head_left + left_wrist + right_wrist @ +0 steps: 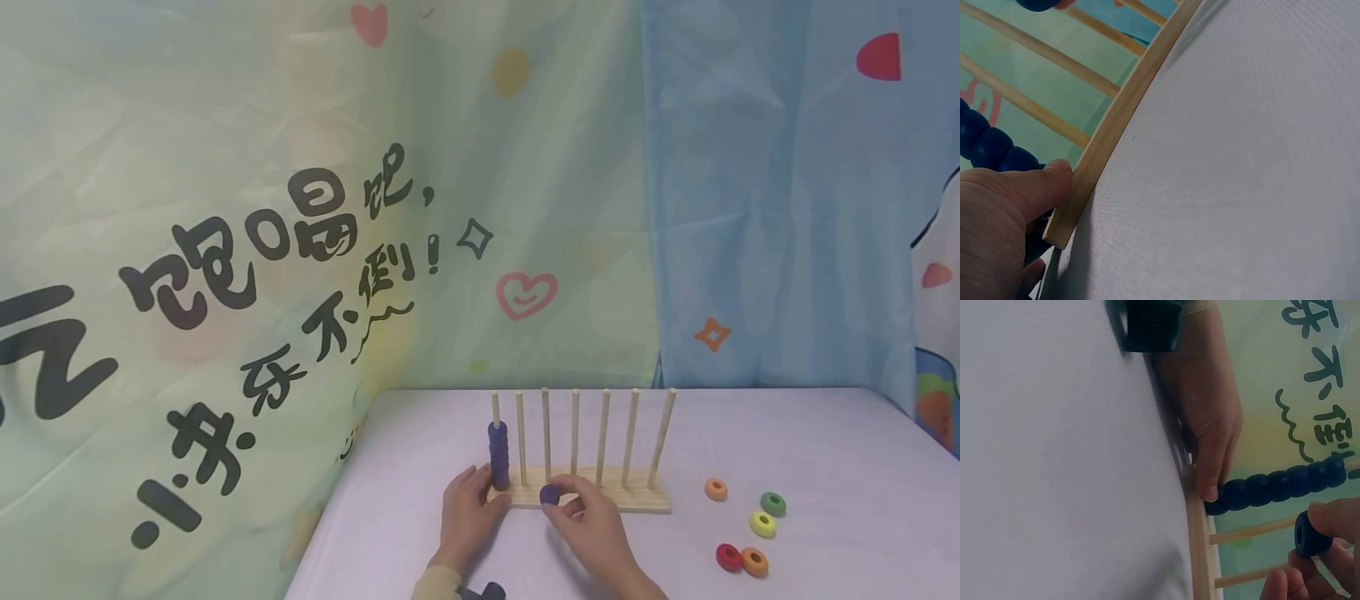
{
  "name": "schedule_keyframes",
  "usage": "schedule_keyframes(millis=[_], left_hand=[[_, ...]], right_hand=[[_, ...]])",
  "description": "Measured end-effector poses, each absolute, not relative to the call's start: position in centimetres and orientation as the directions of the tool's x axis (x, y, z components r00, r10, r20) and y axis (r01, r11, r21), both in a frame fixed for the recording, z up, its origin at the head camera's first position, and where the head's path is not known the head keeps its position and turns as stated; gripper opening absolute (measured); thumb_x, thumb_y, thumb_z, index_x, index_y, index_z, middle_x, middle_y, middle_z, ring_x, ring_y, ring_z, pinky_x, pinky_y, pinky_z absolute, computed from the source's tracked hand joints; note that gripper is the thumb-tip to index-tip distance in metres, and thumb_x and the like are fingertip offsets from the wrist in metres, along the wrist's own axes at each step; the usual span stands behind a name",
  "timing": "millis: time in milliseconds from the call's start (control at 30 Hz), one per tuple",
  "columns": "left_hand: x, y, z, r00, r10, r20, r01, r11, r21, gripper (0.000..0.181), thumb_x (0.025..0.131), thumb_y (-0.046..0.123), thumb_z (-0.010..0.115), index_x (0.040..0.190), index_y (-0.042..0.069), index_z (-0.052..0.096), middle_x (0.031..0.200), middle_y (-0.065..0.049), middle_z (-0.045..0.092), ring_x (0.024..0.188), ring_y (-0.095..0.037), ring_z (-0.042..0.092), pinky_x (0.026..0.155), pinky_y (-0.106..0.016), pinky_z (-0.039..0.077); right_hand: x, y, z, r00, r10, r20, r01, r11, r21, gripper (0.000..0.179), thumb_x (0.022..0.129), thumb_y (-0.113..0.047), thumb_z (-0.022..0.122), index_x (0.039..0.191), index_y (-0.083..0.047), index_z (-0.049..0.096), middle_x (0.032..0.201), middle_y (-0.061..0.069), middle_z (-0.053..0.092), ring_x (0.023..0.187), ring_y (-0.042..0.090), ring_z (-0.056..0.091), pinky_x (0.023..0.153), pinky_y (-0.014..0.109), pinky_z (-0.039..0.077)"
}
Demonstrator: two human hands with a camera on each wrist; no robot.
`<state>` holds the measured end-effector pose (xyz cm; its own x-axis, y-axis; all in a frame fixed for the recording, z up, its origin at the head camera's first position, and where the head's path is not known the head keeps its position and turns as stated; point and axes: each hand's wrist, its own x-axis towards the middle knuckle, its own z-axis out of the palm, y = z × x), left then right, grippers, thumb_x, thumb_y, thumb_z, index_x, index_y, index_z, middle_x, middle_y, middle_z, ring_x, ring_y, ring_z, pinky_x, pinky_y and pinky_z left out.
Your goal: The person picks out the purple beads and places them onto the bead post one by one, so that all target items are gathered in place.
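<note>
A wooden peg rack stands on the table, with several upright pegs along its base. On its leftmost peg sits a stack of dark blue beads. My left hand grips the left end of the base beside that stack; in the left wrist view its thumb lies against the wood, while the other fingers are mostly hidden. Between thumb and fingers, my right hand pinches a single dark blue bead in front of the rack. The right wrist view shows the hole of this bead, apart from the pegs.
Right of the rack lie loose beads: an orange one, a green one, a yellow one, and a red one touching another orange one. A printed curtain hangs behind the white table.
</note>
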<state>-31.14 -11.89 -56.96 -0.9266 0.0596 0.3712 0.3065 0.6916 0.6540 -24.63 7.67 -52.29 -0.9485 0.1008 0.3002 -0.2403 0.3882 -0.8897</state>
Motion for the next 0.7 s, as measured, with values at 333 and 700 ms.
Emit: schedule_keyframes(millis=[333,700], left_hand=[[-31.2,-11.9,-57.0,-0.923,0.060,0.381,0.310,0.702,0.641,0.051,0.082,0.030,0.075,0.126,0.008,0.065,0.126,-0.008,0.067,0.126,-0.034,0.053,0.109,-0.056,0.035],[-31.2,-11.9,-57.2,-0.922,0.063,0.383,0.312,0.707,0.635,0.051,0.082,0.032,0.075,0.127,0.011,0.065,0.125,-0.006,0.067,0.126,-0.035,0.053,0.108,-0.057,0.035]], right_hand=[[-25.7,7.2,-50.5,-0.939,0.095,0.330,-0.269,0.397,-0.878,0.031,0.078,-0.010,0.080,0.107,-0.015,0.070,0.098,-0.003,0.070,0.073,0.008,0.061,0.060,0.020,0.051],[-27.0,6.4,-48.6,-0.914,0.062,0.401,-0.345,0.401,-0.849,0.036,0.075,-0.005,0.081,0.108,-0.011,0.070,0.096,0.000,0.070,0.070,0.009,0.061,0.060,0.021,0.053]])
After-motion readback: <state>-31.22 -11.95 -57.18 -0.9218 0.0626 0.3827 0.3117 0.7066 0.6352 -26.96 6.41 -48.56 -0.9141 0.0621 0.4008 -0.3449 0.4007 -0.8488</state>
